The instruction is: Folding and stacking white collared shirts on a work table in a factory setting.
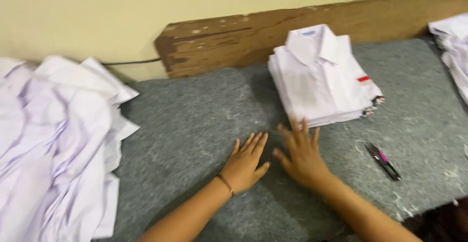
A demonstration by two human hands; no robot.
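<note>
My left hand [246, 163] lies flat, palm down, on the grey felt table cover [190, 125], fingers spread, a thin bracelet at the wrist. Right beside it my right hand [301, 155] also rests flat on the felt with fingers apart; its fingertips reach the near edge of a neat stack of folded white shirts [321, 78]. The top shirt has a collar facing away and a small red patch on one sleeve. Neither hand holds anything.
A large heap of unfolded white shirts [53, 144] fills the left side. More white cloth [453, 47] lies at the far right. A small black and pink thread clipper [383, 161] sits right of my right hand. A worn wooden board [229, 42] leans against the wall behind.
</note>
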